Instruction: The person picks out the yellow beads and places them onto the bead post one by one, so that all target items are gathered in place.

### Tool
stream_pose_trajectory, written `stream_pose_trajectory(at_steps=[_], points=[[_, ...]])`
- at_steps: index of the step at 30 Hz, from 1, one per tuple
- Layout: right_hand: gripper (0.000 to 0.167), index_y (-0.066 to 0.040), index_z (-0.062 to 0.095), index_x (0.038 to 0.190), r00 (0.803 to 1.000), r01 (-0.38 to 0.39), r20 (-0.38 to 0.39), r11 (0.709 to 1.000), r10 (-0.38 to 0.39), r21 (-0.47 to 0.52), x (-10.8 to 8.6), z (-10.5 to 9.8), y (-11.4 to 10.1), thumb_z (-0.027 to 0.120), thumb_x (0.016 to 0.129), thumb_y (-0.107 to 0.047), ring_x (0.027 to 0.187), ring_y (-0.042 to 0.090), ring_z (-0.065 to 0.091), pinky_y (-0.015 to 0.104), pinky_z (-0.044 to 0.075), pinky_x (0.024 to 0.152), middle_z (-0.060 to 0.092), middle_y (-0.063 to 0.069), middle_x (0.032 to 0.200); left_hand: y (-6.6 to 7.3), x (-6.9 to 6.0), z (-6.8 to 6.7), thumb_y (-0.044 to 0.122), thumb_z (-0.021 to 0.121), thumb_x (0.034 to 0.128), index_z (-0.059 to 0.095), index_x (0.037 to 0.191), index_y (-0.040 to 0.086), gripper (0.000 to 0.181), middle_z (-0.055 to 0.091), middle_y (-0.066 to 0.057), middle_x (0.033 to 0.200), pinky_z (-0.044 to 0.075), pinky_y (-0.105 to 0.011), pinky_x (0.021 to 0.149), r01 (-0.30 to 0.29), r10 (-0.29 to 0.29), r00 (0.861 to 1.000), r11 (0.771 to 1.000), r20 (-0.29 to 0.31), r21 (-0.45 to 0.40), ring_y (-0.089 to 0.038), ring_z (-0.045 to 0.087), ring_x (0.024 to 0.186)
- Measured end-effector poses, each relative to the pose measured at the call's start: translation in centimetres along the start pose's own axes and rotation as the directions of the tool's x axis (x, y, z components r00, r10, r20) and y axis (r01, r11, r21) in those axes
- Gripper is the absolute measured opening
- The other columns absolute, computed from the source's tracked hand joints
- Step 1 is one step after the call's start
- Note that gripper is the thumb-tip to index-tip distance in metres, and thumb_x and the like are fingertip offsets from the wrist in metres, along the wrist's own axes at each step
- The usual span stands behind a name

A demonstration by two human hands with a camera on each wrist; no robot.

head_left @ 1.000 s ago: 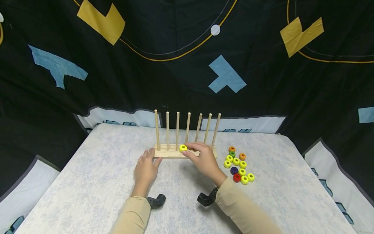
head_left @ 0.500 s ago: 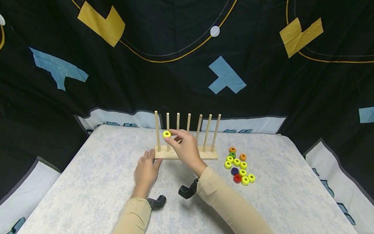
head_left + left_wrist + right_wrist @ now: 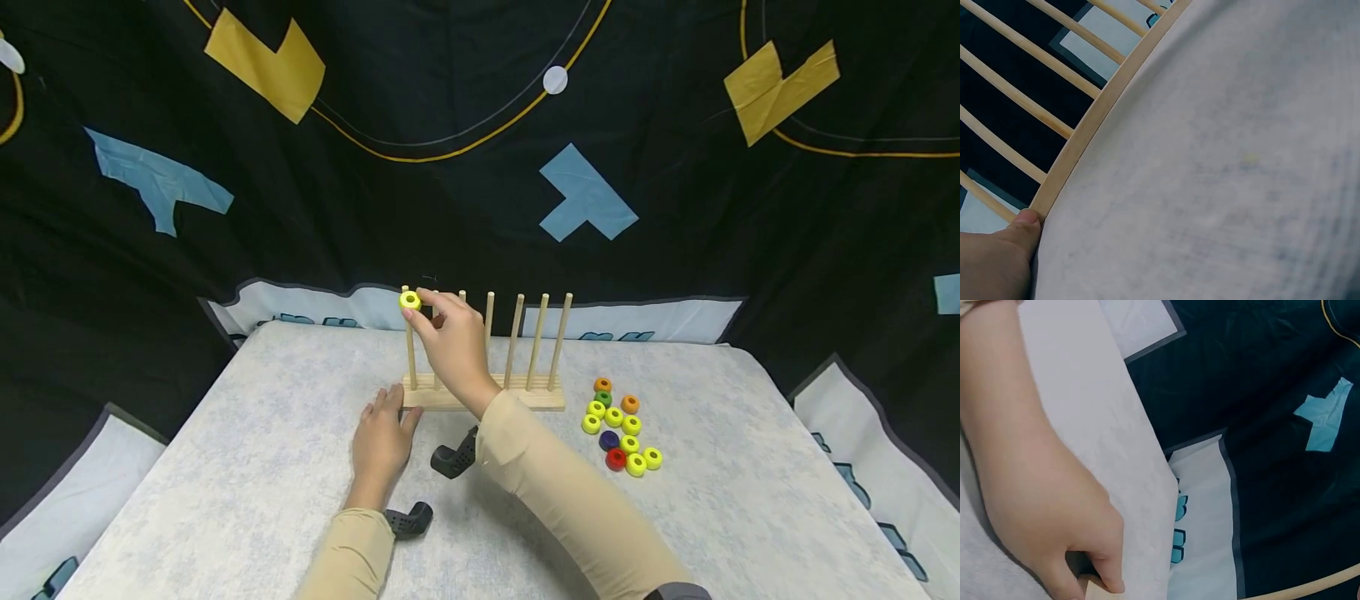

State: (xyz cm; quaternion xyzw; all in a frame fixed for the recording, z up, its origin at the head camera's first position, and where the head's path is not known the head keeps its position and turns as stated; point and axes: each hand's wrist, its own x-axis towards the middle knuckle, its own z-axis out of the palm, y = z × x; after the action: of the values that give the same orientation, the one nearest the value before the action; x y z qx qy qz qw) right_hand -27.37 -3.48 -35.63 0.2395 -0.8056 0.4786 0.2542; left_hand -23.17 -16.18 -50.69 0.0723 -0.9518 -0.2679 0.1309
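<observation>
Yellow and glossy, a round ring [image 3: 410,306] sits pinched between thumb and finger of the right hand [image 3: 455,343], near the tip of the leftmost slim peg [image 3: 411,358] on a pale wooden seven-peg rack [image 3: 536,401]; whether it is threaded is unclear. It should be light, hard, perhaps slippery, best held by its outer wall. The left hand [image 3: 380,450] grips the rack's left front corner. Neighbouring pegs [image 3: 462,296] are partly covered; the right wrist view misses the ring.
</observation>
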Motion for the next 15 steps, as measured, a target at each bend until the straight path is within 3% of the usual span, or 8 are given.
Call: stream_pose_trajectory(at_steps=[15], points=[[0.038,-0.007,0.067,0.126,0.998,0.001,-0.064,0.998,-0.004,-0.057,1.7,1.2,-0.5,0.071,0.093,-0.026,0.079,0.012,0.062,0.014,0.053,0.07,0.07,0.006,0.117,-0.1,0.0,0.1,0.039,0.061,0.0974,0.048,0.146,0.003,0.062,0.047,-0.016,0.152,0.032,-0.056,0.118,0.009,-0.009,1.0,1.0,-0.006,-0.009,-0.039,0.039,0.144]])
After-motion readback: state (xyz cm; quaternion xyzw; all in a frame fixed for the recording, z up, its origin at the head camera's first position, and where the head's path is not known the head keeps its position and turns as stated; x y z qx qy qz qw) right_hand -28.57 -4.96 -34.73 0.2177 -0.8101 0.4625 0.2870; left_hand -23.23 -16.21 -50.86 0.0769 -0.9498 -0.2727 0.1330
